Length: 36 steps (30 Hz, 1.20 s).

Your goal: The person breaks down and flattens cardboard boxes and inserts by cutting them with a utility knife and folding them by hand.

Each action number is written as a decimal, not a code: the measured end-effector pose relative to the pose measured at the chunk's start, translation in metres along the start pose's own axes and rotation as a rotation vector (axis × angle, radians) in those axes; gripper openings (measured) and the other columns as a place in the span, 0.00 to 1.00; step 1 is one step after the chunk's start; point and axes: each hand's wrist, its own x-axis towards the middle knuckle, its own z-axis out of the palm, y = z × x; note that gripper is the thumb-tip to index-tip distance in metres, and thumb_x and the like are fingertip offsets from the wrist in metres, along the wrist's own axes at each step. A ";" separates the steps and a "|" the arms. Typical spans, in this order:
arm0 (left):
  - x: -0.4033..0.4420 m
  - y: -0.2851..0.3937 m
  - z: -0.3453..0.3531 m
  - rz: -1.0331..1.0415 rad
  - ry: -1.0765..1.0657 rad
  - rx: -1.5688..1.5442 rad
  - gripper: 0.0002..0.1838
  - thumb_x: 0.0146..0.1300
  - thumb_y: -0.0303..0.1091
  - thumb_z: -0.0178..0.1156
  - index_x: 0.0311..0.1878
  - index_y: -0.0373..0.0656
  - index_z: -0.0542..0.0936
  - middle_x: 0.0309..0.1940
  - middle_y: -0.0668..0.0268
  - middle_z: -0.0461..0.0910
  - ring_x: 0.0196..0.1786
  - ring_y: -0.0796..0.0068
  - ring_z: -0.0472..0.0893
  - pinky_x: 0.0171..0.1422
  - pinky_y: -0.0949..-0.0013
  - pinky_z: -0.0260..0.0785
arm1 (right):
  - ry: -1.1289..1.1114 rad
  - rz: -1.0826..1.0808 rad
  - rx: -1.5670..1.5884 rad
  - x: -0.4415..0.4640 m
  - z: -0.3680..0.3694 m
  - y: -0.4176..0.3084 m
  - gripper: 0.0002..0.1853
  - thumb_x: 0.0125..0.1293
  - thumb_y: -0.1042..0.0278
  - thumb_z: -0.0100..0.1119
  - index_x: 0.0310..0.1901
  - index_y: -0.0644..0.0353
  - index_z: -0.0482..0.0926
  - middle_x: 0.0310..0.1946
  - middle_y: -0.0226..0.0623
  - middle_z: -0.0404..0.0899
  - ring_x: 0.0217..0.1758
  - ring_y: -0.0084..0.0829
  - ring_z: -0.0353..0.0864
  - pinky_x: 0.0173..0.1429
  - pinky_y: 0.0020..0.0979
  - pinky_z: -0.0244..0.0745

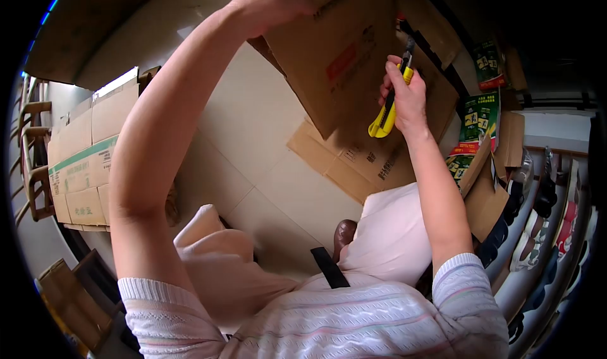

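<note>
Left arm raised, bent; left hand (275, 8) grips top edge of cardboard panel (310, 68). Right hand (410, 98) closed round yellow cutter (384, 122), blade up, at panel's right. Panel's red label (341, 63) illegible.

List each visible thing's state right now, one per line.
Raised cardboard: held up, tilted
Left grip: closed on that cardboard's edge
Yellow cutter: held at a slant
Right grip: closed around that cutter
Lower cardboard: lying flat, partly covered
Green-striped carton: upright; sealed or open, unclear
Shoes: set in rows
</note>
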 end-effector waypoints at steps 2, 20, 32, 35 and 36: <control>-0.021 0.006 -0.002 0.014 -0.016 0.034 0.16 0.55 0.32 0.57 0.47 0.38 0.78 0.32 0.64 0.80 0.35 0.75 0.79 0.42 0.71 0.71 | -0.036 0.057 0.056 -0.006 0.012 -0.010 0.21 0.59 0.53 0.61 0.45 0.60 0.69 0.21 0.27 0.66 0.19 0.19 0.68 0.20 0.23 0.67; -0.094 -0.031 0.055 0.613 -0.474 0.533 0.48 0.46 0.37 0.66 0.69 0.49 0.49 0.62 0.42 0.54 0.61 0.48 0.63 0.61 0.51 0.60 | 0.160 -0.012 0.058 -0.037 0.022 -0.049 0.17 0.58 0.73 0.57 0.49 0.66 0.70 0.44 0.38 0.75 0.46 0.29 0.76 0.52 0.28 0.72; -0.097 -0.047 -0.006 0.670 -0.605 0.627 0.39 0.48 0.61 0.60 0.53 0.35 0.72 0.45 0.51 0.74 0.57 0.56 0.69 0.66 0.57 0.53 | 0.003 -0.057 -0.017 -0.041 0.026 -0.075 0.21 0.53 0.71 0.52 0.50 0.69 0.70 0.38 0.40 0.77 0.38 0.28 0.79 0.44 0.27 0.76; -0.089 -0.051 0.005 0.518 -0.844 0.779 0.40 0.46 0.64 0.60 0.51 0.35 0.73 0.41 0.53 0.76 0.54 0.57 0.70 0.62 0.57 0.56 | 0.022 -0.097 -0.102 -0.047 0.026 -0.083 0.23 0.52 0.70 0.53 0.51 0.69 0.69 0.40 0.40 0.76 0.40 0.28 0.78 0.46 0.28 0.74; -0.091 -0.054 0.009 0.458 -0.933 0.735 0.42 0.43 0.65 0.61 0.50 0.35 0.73 0.37 0.54 0.78 0.53 0.58 0.72 0.60 0.57 0.57 | -0.026 -0.144 -0.179 -0.047 0.023 -0.087 0.25 0.53 0.70 0.53 0.53 0.70 0.68 0.42 0.40 0.76 0.43 0.27 0.76 0.49 0.27 0.71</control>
